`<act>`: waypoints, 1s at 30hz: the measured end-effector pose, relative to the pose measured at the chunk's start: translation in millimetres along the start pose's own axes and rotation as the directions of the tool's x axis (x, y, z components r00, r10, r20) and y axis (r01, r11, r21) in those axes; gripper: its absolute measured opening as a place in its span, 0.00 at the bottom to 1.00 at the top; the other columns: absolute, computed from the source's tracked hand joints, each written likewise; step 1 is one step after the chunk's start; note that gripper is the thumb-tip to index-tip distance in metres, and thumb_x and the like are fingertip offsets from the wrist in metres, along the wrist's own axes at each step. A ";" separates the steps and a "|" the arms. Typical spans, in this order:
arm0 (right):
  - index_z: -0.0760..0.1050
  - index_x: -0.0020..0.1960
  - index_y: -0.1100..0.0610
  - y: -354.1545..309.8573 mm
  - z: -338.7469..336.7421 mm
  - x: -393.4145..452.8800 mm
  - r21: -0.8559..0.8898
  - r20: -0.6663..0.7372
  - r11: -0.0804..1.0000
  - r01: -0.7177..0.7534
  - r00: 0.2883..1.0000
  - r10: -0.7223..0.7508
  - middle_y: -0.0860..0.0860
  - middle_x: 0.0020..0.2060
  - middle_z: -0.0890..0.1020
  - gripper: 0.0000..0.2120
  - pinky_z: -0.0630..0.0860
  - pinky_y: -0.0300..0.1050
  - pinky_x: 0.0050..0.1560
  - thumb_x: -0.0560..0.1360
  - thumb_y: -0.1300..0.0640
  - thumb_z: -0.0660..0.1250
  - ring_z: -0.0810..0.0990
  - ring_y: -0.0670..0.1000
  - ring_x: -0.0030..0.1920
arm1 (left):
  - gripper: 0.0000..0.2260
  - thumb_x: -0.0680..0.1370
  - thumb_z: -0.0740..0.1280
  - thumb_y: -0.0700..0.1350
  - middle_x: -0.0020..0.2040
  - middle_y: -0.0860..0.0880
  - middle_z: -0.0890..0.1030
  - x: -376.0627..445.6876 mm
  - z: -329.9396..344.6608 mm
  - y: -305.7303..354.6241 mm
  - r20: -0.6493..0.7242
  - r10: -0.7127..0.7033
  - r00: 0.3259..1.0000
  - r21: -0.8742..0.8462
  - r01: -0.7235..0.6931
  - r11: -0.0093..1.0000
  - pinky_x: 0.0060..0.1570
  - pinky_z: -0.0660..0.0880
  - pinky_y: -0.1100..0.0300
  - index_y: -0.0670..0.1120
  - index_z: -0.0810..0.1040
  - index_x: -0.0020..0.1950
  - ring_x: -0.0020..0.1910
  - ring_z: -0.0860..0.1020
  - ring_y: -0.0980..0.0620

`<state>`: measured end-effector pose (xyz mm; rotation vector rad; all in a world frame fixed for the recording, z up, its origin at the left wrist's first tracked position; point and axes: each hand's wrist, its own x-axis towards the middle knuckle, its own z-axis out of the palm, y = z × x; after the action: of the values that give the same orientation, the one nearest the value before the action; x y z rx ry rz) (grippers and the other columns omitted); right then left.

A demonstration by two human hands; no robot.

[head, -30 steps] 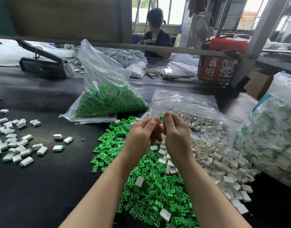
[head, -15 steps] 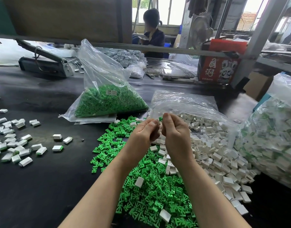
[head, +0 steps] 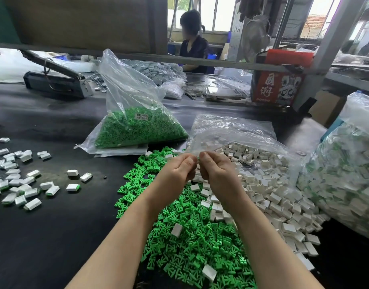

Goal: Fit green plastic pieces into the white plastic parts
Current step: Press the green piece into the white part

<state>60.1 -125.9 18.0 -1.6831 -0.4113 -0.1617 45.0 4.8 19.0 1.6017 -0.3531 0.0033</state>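
Nearest, two bare forearms rise from the bottom edge and meet at centre, above a loose heap of green plastic pieces [head: 192,243] that spreads over the black table [head: 54,236] from 6 o'clock upward, with a few white parts lying on it. The left hand [head: 176,172] and right hand [head: 218,174] are held together over the heap, fingers curled, thumb tips almost touching; whatever they pinch between them is hidden, so what each holds cannot be told. At 4 o'clock of the hands lies a wide pile of white plastic parts [head: 273,195], spilling from an open clear bag [head: 231,130]. At 9 o'clock, well apart, a scatter of assembled pieces [head: 19,184], white with green ends, lies on the table. At the far right, 3 o'clock, a bulging bag of finished parts [head: 346,184] sits beside the white pile. Further off, at 11 o'clock of the hands, a clear bag of green pieces [head: 137,126] stands open-topped. Beyond it are a dark sealing machine [head: 56,80] at 10 o'clock, a red box [head: 279,80] at 1 o'clock, and a seated person [head: 193,46] at 12 o'clock
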 end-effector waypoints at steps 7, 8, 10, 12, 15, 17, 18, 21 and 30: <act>0.68 0.35 0.55 0.2 -3.9 -0.6 0.059 0.115 0.996 -0.071 0.991 0.063 0.43 0.25 0.67 0.18 0.61 0.34 0.27 0.84 0.60 0.57 0.63 0.42 0.27 | 0.15 0.85 0.53 0.39 0.29 0.61 0.74 -1.8 -8.1 5.0 0.092 -0.017 0.996 -0.007 0.018 1.000 0.33 0.69 0.73 0.48 0.73 0.42 0.30 0.71 0.65; 0.68 0.35 0.54 -0.3 -4.7 -0.7 0.069 0.131 0.995 -0.077 0.989 0.067 0.43 0.24 0.67 0.18 0.61 0.34 0.27 0.84 0.60 0.57 0.63 0.42 0.26 | 0.14 0.85 0.53 0.39 0.29 0.61 0.75 -2.0 -8.9 5.6 0.105 -0.022 0.994 -0.008 0.023 1.000 0.34 0.69 0.74 0.47 0.73 0.43 0.30 0.72 0.66; 0.68 0.35 0.54 -1.5 -6.1 -1.5 0.084 0.158 0.992 -0.092 0.984 0.078 0.43 0.24 0.67 0.18 0.61 0.34 0.27 0.84 0.59 0.56 0.63 0.42 0.27 | 0.14 0.85 0.53 0.38 0.29 0.62 0.75 -2.3 -10.2 6.5 0.120 -0.023 0.993 -0.003 0.023 1.000 0.35 0.70 0.74 0.46 0.73 0.43 0.31 0.73 0.66; 0.68 0.36 0.55 -1.9 -6.5 -2.3 0.085 0.159 0.992 -0.095 0.984 0.081 0.43 0.25 0.67 0.17 0.60 0.36 0.28 0.84 0.59 0.56 0.62 0.43 0.27 | 0.14 0.85 0.53 0.39 0.30 0.61 0.74 -1.8 -10.0 6.8 0.121 -0.018 0.992 0.015 0.017 1.000 0.35 0.69 0.72 0.46 0.72 0.43 0.30 0.71 0.65; 0.68 0.37 0.56 -1.2 -4.3 -3.0 0.061 0.141 0.995 -0.075 0.988 0.065 0.44 0.25 0.67 0.16 0.61 0.36 0.29 0.84 0.58 0.57 0.63 0.43 0.28 | 0.15 0.85 0.53 0.39 0.29 0.61 0.71 -1.3 -10.6 5.8 0.106 -0.011 0.994 0.043 0.006 0.999 0.33 0.66 0.71 0.47 0.71 0.41 0.29 0.68 0.64; 0.68 0.37 0.56 -0.6 -3.7 -3.1 0.064 0.144 0.995 -0.080 0.987 0.070 0.44 0.26 0.67 0.16 0.61 0.36 0.29 0.84 0.58 0.56 0.62 0.44 0.28 | 0.16 0.85 0.53 0.39 0.28 0.61 0.72 -1.7 -10.8 6.6 0.107 -0.006 0.994 0.052 0.001 0.999 0.31 0.66 0.73 0.48 0.71 0.40 0.28 0.68 0.64; 0.68 0.37 0.56 -0.5 -3.9 -3.0 0.069 0.149 0.994 -0.085 0.986 0.074 0.44 0.26 0.67 0.16 0.61 0.36 0.30 0.84 0.58 0.56 0.62 0.44 0.28 | 0.16 0.85 0.53 0.38 0.28 0.61 0.73 -1.8 -10.6 7.4 0.113 -0.003 0.994 0.054 -0.003 0.999 0.31 0.66 0.74 0.48 0.72 0.40 0.28 0.69 0.64; 0.68 0.36 0.55 -0.6 -5.0 -3.0 0.087 0.167 0.992 -0.088 0.983 0.073 0.43 0.26 0.67 0.17 0.62 0.34 0.29 0.84 0.58 0.56 0.63 0.43 0.28 | 0.16 0.85 0.53 0.38 0.28 0.62 0.75 -2.5 -10.8 8.4 0.125 0.003 0.992 0.073 -0.012 0.997 0.31 0.67 0.75 0.48 0.72 0.41 0.28 0.71 0.65; 0.74 0.34 0.47 -1.1 -5.5 -4.1 0.111 0.206 0.988 -0.109 0.975 0.085 0.42 0.26 0.68 0.21 0.64 0.32 0.29 0.84 0.57 0.57 0.64 0.41 0.28 | 0.13 0.85 0.54 0.40 0.31 0.60 0.75 -1.9 -12.9 5.6 0.125 -0.029 0.992 0.088 0.018 0.996 0.37 0.69 0.71 0.47 0.75 0.44 0.31 0.71 0.65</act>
<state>56.6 -132.0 18.5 -1.6002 -0.4784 0.1052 44.7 17.8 25.0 1.6965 -0.4371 -0.1023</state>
